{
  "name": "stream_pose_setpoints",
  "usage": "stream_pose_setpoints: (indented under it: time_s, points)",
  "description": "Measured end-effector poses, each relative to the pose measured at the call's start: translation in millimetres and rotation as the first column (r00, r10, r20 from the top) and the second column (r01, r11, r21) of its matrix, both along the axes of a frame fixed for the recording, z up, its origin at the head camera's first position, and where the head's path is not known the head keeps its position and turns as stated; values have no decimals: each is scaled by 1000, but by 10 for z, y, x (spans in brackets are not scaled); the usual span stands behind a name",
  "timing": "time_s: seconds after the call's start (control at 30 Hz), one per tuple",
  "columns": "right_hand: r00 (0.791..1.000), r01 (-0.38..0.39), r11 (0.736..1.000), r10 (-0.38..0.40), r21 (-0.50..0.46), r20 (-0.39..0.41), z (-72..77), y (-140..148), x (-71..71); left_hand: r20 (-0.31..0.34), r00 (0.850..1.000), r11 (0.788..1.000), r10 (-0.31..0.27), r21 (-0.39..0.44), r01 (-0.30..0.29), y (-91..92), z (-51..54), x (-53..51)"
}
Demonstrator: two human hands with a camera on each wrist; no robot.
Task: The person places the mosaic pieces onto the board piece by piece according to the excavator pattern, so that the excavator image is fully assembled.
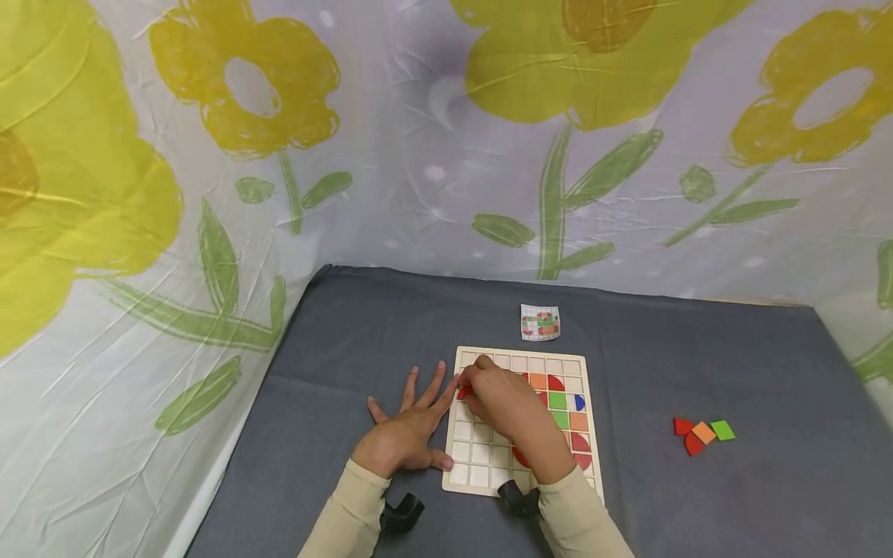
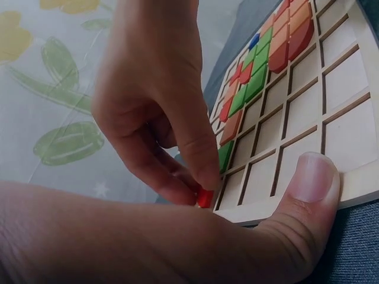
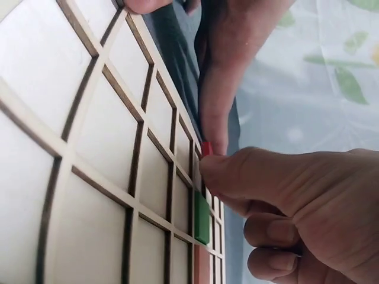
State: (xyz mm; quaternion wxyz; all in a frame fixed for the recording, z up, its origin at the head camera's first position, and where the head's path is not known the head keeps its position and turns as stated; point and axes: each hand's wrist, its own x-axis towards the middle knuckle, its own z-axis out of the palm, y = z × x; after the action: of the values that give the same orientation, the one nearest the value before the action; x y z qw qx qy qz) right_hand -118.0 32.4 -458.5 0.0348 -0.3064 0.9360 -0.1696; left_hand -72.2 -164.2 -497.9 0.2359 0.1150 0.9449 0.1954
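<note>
A wooden grid board (image 1: 481, 475) lies on the dark cloth, with red, orange, green and blue tiles in several of its squares. My left hand (image 1: 408, 440) is spread with straight fingers at the board's left side, and its thumb (image 2: 311, 183) rests on the board's edge. Over the board's left part, my right hand (image 1: 509, 403) pinches a small red tile (image 2: 204, 198) between thumb and fingers at the left border. Its full shape is hidden by the fingertips. Beside it in the right wrist view, a green tile (image 3: 202, 217) sits in the grid.
Behind the board lies a small card (image 1: 540, 324) printed with a coloured grid pattern. To the right, loose tiles lie together: a red quarter-round (image 1: 694, 444), another red one (image 1: 683, 426), an orange one (image 1: 703, 432) and a green one (image 1: 722, 430). A flowered curtain (image 1: 412, 155) hangs behind.
</note>
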Motion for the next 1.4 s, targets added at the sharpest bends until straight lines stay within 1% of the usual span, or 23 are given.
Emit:
stream_pose_setpoints:
  time_s: [0.07, 0.13, 0.3, 0.33, 0.4, 0.57, 0.67, 0.8, 0.87, 0.97, 1.0, 1.07, 1.1, 1.2, 1.23, 1.27, 1.33, 1.4]
  points:
    - [1000, 3, 1000, -3, 6, -6, -5, -1, 2, 4, 1000, 1000, 3, 5, -3, 5, -10, -7]
    - [1000, 5, 1000, -5, 6, -6, -14, 0, 5, 14, 1000, 1000, 8, 3, -8, 15, 12, -5]
    - [1000, 5, 1000, -5, 10, -8, -36, 4, 13, 17, 1000, 1000, 3, -20, -3, 63, 177, 38]
    - [1000, 5, 1000, -5, 10, -10, -39, 5, 16, 17, 1000, 1000, 0, -19, 0, 66, 190, 45]
    - [1000, 5, 1000, -5, 3, -10, -46, 7, 24, 19, 1000, 1000, 0, -16, 0, 62, 169, 46]
    - [1000, 3, 1000, -4, -19, -16, -66, 9, 35, 28, 1000, 1000, 5, 6, -5, 29, 1, 26]
    - [1000, 4, 1000, -5, -30, -25, -78, 9, 35, 21, 1000, 1000, 6, 10, -6, 27, -49, 17]
    - [1000, 4, 999, -5, -36, -22, -85, 14, 40, 27, 1000, 1000, 5, 18, -6, 31, -54, 15]
    - [1000, 9, 999, -10, -36, -13, -74, 28, 48, 25, 1000, 1000, 1, 9, -1, 33, -25, 23]
    - [999, 36, 998, -35, -47, 9, -17, 85, 59, 31, 1000, 1000, -5, 5, 4, 35, 5, 22]
    - [999, 50, 997, -49, -55, 18, 12, 120, 63, 26, 1000, 1000, -4, -4, 4, 45, 33, 25]
    - [996, 88, 994, -86, -64, 33, 71, 221, 75, 28, 1000, 1000, 4, -5, -4, 56, 53, 24]
    - [994, 108, 992, -106, -69, 39, 104, 285, 78, 36, 999, 1000, 12, -5, -11, 67, 84, 26]
    - [985, 169, 983, -164, -79, 56, 190, 533, 85, 30, 999, 999, 36, -3, -35, 75, 76, 35]
    - [981, 191, 978, -186, -79, 62, 213, 632, 86, 35, 999, 999, 41, 5, -41, 67, 63, 34]
    - [976, 211, 974, -205, -84, 76, 239, 737, 84, 26, 999, 999, 42, 0, -42, 69, 88, 41]
    - [962, 261, 962, -252, -83, 102, 291, 962, 83, 0, 999, 999, 36, 8, -36, 48, 58, 43]
    - [946, 309, 948, -299, -72, 122, 337, 1203, 99, -14, 999, 999, 32, 4, -32, 49, 122, 55]
